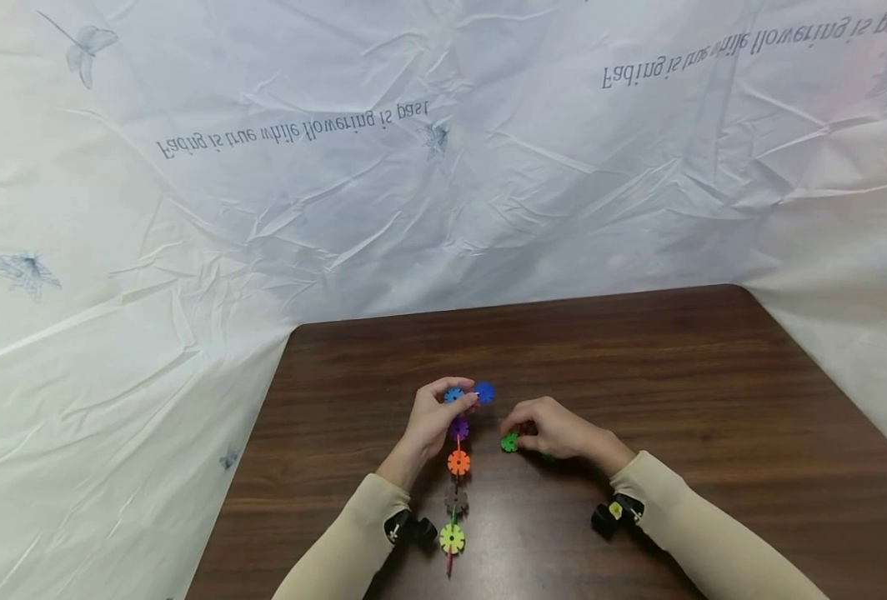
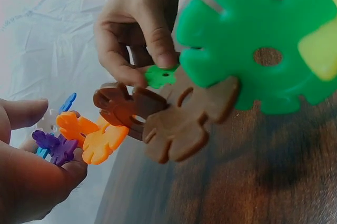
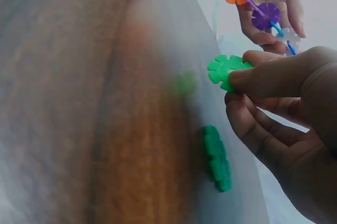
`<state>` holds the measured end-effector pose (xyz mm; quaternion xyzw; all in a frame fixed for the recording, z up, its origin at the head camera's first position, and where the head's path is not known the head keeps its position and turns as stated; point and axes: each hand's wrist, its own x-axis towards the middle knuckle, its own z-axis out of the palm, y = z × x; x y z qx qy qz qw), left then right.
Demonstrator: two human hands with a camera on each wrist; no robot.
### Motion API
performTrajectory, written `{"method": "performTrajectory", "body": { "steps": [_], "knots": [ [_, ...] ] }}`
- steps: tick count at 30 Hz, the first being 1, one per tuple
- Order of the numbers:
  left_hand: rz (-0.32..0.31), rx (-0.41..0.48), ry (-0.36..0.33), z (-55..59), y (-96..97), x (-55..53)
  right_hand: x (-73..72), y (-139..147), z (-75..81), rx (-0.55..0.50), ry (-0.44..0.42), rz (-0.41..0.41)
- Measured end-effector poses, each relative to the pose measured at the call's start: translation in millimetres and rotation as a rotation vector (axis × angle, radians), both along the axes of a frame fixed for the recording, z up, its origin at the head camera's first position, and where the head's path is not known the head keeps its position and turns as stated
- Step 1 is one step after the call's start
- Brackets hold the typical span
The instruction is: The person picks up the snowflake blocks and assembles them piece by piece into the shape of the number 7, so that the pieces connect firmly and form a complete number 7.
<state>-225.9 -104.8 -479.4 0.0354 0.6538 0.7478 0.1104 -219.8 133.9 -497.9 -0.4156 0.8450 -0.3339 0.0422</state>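
My left hand (image 1: 428, 421) pinches the upper end of a chain of notched plastic snowflake discs, beside a blue disc (image 1: 484, 392). Below the fingers run a purple disc (image 1: 459, 430), an orange disc (image 1: 458, 463), a brown disc (image 2: 176, 134), a green disc (image 2: 226, 39), a yellow disc (image 1: 453, 539) and a pink one (image 1: 448, 564), slotted edge to edge. A whitish translucent disc (image 3: 286, 37) shows near the left fingers in the right wrist view. To the right, my right hand (image 1: 556, 429) pinches a loose green disc (image 3: 217, 69) between thumb and finger, apart from the chain.
Under the right hand, a second, darker green disc (image 3: 216, 158) is on the brown wooden table (image 1: 699, 375). A white printed sheet (image 1: 488, 200) hangs behind the table's far edge and along its sides. Both wrists wear black cameras (image 1: 604, 518).
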Motion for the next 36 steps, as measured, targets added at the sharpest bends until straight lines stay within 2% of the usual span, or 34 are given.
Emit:
{"method": "performTrajectory", "body": {
  "steps": [7,13,20,28,36],
  "knots": [
    [0.002,0.004,-0.012,-1.6,0.1,0.8,-1.3,2,6.2,-0.081,0.049,-0.054],
    [-0.002,0.003,-0.011,-0.9,-0.2,2.1,-3.1,2,8.9,-0.170,0.093,-0.151],
    [-0.003,0.014,-0.011,-1.1,-0.3,1.5,-5.3,0,10.4,-0.260,0.080,-0.245],
    [-0.006,-0.006,0.006,-2.6,-0.7,0.9,-8.8,-2,12.1,-0.341,0.071,-0.276],
    [-0.013,-0.012,-0.001,-2.3,-1.5,0.6,-8.8,-4,13.0,-0.375,0.051,-0.293]
  ]
}}
